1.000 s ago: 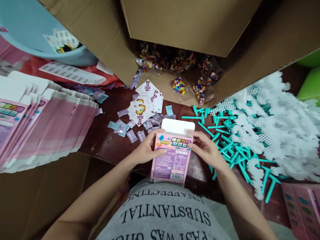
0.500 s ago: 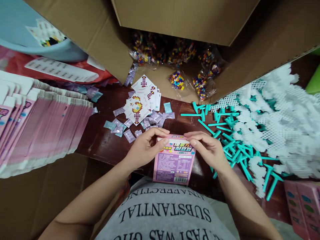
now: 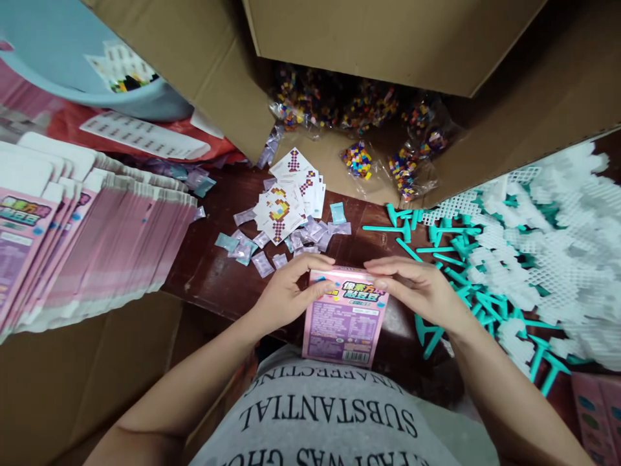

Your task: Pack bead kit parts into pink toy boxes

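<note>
A pink and purple cardboard box (image 3: 342, 327) stands close to my body, its printed panel with a barcode facing me. My left hand (image 3: 298, 285) grips its upper left corner, thumb on the printed panel and fingers along the top edge. On the upper right corner, my right hand (image 3: 417, 285) holds it the same way. The box's top looks closed; its far side is hidden. Just beyond it lie small lilac and teal sachets (image 3: 262, 264) and a fanned pile of pixel-pattern cards (image 3: 279, 213).
Flattened pink boxes (image 3: 130, 233) stand in a row at left, near a blue basin (image 3: 160, 100). An open carton (image 3: 369, 39) ahead holds bags of coloured beads (image 3: 358, 160). Teal plastic hammers (image 3: 466, 259) and white grid plates (image 3: 528, 252) lie heaped at right.
The view has shifted, so the surroundings appear farther right. Both hands still hold the box, whose top face now shows less; the right thumb sits nearer the top edge.
</note>
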Available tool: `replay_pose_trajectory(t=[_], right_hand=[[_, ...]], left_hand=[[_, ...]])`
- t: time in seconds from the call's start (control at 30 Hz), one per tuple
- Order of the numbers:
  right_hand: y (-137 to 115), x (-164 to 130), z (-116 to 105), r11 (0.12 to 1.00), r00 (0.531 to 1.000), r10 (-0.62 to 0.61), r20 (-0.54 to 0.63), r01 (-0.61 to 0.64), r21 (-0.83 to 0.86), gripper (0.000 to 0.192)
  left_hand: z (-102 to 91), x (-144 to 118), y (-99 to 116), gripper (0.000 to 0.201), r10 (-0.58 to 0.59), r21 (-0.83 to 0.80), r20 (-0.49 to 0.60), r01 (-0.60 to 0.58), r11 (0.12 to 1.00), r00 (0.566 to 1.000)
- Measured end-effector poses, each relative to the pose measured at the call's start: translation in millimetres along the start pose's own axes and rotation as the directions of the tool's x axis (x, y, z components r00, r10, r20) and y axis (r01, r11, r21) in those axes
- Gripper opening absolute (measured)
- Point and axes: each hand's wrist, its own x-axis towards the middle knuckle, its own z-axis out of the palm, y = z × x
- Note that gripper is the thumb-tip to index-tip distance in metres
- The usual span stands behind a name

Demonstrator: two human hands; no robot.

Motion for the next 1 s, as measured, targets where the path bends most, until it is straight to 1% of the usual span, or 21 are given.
replay_pose_trajectory(t=[0.03, 0.1, 0.13, 0.17, 0.2, 0.27, 0.33, 0.4, 0.47, 0.5, 0.53, 0.6, 0.63, 0.67, 0.73, 0.8, 0.83, 0.87, 0.9, 0.97, 1.0], right_hand=[[1, 4, 2, 1.0, 1.0, -0.003, 0.011, 0.003, -0.005, 0.033], [5, 9, 9, 0.999, 1.0, 0.014, -0.006, -0.014, 0.048, 0.056], [8, 10, 15, 0.996, 0.999, 0.018, -0.027, -0.016, 0.084, 0.06], [10, 9, 21, 0.994, 0.998, 0.014, -0.054, -0.008, 0.107, 0.056], [12, 8, 27, 0.994, 0.996, 0.003, -0.085, 0.006, 0.109, 0.047], [12, 2, 39, 0.997, 0.989, -0.031, -0.143, 0.04, 0.061, 0.027], [9, -3, 46, 0.998, 0.983, -0.055, -0.178, 0.057, 0.007, 0.015], [4, -5, 45, 0.997, 0.982, -0.077, -0.172, 0.071, -0.041, 0.011], [2, 3, 37, 0.986, 0.986, -0.126, -0.113, 0.112, -0.122, 0.005], [2, 13, 30, 0.974, 0.984, -0.157, -0.081, 0.141, -0.176, 0.004], [5, 27, 22, 0.958, 0.982, -0.181, -0.061, 0.161, -0.237, 0.008], [13, 70, 5, 0.917, 0.979, -0.18, -0.099, 0.131, -0.376, 0.024], [19, 96, -3, 0.895, 0.977, -0.145, -0.157, 0.062, -0.443, 0.038], [26, 124, -10, 0.858, 0.969, -0.088, -0.231, -0.044, -0.512, 0.051], [36, 180, -17, 0.739, 0.934, 0.082, -0.349, -0.292, -0.607, 0.07], [41, 224, -17, 0.607, 0.881, 0.23, -0.413, -0.461, -0.648, 0.082], [42, 239, -15, 0.567, 0.864, 0.272, -0.424, -0.5, -0.655, 0.087], [42, 248, -14, 0.557, 0.857, 0.287, -0.427, -0.512, -0.653, 0.092], [41, 253, -13, 0.578, 0.862, 0.28, -0.422, -0.502, -0.643, 0.097], [40, 250, -16, 0.664, 0.891, 0.255, -0.376, -0.444, -0.601, 0.101], [40, 244, -19, 0.732, 0.914, 0.221, -0.34, -0.386, -0.562, 0.101]], left_hand=[[-2.3, -2, -1, 0.019, -0.005, 0.001, -0.016, 0.005, 1.0, 1.0], [-7.3, -7, -3, 0.029, -0.044, -0.003, -0.055, 0.044, 0.999, 0.997], [-9.6, -10, -4, 0.033, -0.064, -0.009, -0.079, 0.064, 0.998, 0.995], [-11.5, -13, -6, 0.034, -0.077, -0.019, -0.105, 0.075, 0.997, 0.992], [-13.0, -15, -7, 0.033, -0.083, -0.033, -0.133, 0.079, 0.996, 0.988], [-15.0, -17, -10, 0.024, -0.082, -0.066, -0.176, 0.071, 0.995, 0.981], [-16.1, -16, -13, 0.016, -0.089, -0.106, -0.182, 0.071, 0.992, 0.979], [-17.4, -14, -15, 0.012, -0.103, -0.142, -0.161, 0.08, 0.987, 0.982], [-18.8, -12, -18, 0.012, -0.117, -0.164, -0.146, 0.093, 0.982, 0.982], [-19.5, -11, -19, 0.013, -0.126, -0.169, -0.155, 0.1, 0.98, 0.98], [-19.9, -11, -22, 0.015, -0.141, -0.168, -0.179, 0.11, 0.98, 0.974], [-20.8, -12, -27, 0.019, -0.174, -0.147, -0.264, 0.138, 0.979, 0.949], [-21.7, -11, -31, 0.021, -0.182, -0.12, -0.297, 0.152, 0.981, 0.937], [-23.7, -9, -35, 0.022, -0.175, -0.073, -0.309, 0.16, 0.984, 0.935], [-33.1, 0, -43, 0.022, -0.104, 0.087, -0.287, 0.134, 0.987, 0.952], [-51.9, 17, -51, 0.021, 0.005, 0.293, -0.286, 0.082, 0.952, 0.958], [-64.1, 27, -55, 0.024, 0.044, 0.388, -0.308, 0.083, 0.918, 0.95], [-77.2, 38, -58, 0.033, 0.053, 0.463, -0.336, 0.115, 0.879, 0.94], [-90.0, 49, -61, 0.047, 0.025, 0.515, -0.352, 0.171, 0.84, 0.936], [-111.2, 69, -66, 0.073, -0.085, 0.568, -0.335, 0.273, 0.776, 0.938], [-119.3, 78, -68, 0.087, -0.175, 0.574, -0.311, 0.331, 0.749, 0.934]])
